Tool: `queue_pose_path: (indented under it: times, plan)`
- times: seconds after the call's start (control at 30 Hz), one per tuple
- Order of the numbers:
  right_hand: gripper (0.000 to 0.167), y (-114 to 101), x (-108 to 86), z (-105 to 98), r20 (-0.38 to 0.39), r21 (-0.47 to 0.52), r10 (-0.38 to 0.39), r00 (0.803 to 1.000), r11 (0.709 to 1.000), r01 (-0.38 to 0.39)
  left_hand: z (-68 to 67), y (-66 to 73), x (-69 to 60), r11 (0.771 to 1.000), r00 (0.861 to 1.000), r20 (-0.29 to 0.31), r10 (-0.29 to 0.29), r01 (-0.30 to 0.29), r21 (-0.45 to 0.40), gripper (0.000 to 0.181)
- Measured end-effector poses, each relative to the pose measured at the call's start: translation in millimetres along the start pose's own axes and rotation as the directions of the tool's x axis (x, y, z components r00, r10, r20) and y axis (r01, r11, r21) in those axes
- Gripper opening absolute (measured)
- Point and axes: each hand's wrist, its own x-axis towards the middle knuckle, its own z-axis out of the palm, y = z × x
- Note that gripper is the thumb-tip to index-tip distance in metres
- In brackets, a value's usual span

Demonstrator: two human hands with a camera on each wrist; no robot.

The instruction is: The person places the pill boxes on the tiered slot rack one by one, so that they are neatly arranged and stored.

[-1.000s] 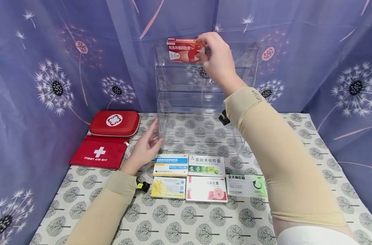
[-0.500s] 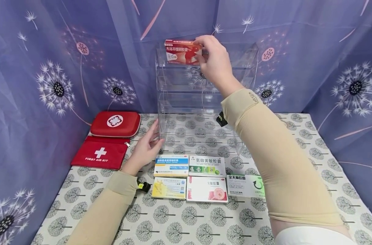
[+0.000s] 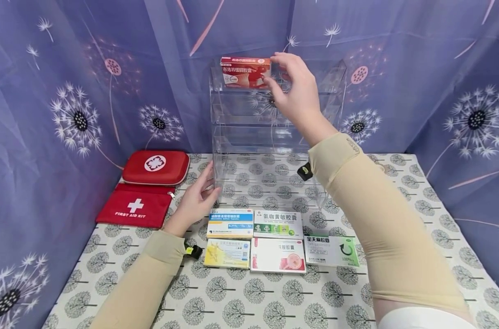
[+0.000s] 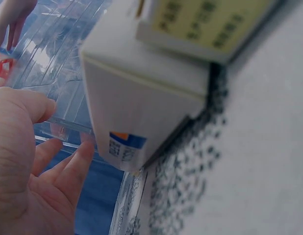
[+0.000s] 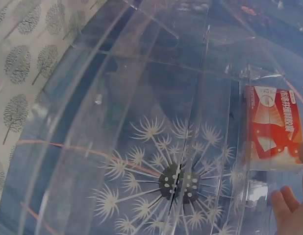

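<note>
A red ibuprofen capsule box (image 3: 244,73) stands at the left of the top tier of a clear stepped display rack (image 3: 259,145). My right hand (image 3: 299,89) is at the box's right end, thumb and fingers spread apart. In the right wrist view, the fingertips (image 5: 284,199) lie beside the red box (image 5: 275,129), not wrapped round it; most of that hand is out of frame. My left hand (image 3: 193,201) holds the rack's lower left side edge, thumb in front and fingers behind. The left wrist view shows this left hand (image 4: 48,161) at the clear panel.
Several medicine boxes lie before the rack: blue-white (image 3: 230,223), green-white (image 3: 278,224), yellow (image 3: 227,253), red-white (image 3: 277,255) and green-grey (image 3: 331,251). To the left are a red hard case (image 3: 156,167) and a red first aid pouch (image 3: 135,205). A patterned curtain (image 3: 381,50) hangs behind.
The red box has come down slightly and settled on the top tier. My right hand has let go of it, its fingers spreading and moving right. The left hand stays at the rack.
</note>
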Motion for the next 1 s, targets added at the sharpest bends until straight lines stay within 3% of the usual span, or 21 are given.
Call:
queue_pose_path:
  times: [0.13,0.4,0.7,1.0]
  plan:
    - [0.045,3,-13.5,-6,-0.027,0.01,-0.058,0.998,0.998,0.058,-1.2,1.5,0.1,1.0,1.0,0.007,-0.012,0.012,0.005,0.086]
    - [0.057,6,-46.6,-14,-0.001,-0.002,-0.144,0.99,0.99,0.144,-0.7,0.0,-0.8,1.0,1.0,-0.001,-0.003,0.003,0.006,0.086]
    - [0.073,13,-109.5,-36,0.123,-0.009,-0.177,0.976,0.984,0.18,0.0,0.8,0.5,1.0,1.0,-0.002,0.028,-0.028,0.011,0.086]
    - [0.081,28,-174.7,-54,0.267,-0.012,-0.182,0.946,0.981,0.192,0.1,1.1,-1.0,1.0,1.0,-0.003,0.011,-0.011,0.006,0.086]
